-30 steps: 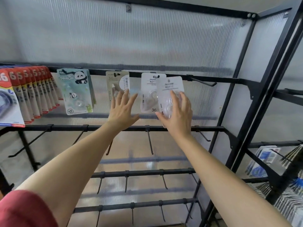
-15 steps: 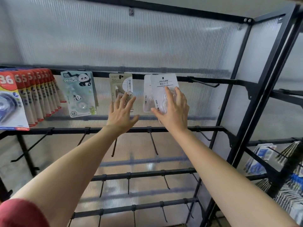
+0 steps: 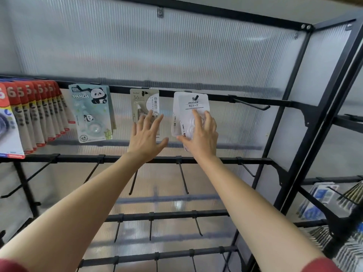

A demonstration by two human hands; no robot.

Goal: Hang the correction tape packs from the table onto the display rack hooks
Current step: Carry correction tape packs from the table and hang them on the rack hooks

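Black rack (image 3: pixel 78 159) against ribbed translucent panel (image 3: pixel 176 52)

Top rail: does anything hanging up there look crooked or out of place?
Mostly tidy. The front white pack, held by the right hand, sits skewed down and right of the white pack behind on the same hook, so the two don't line up. The panda pack and beige pack hang roughly straight.
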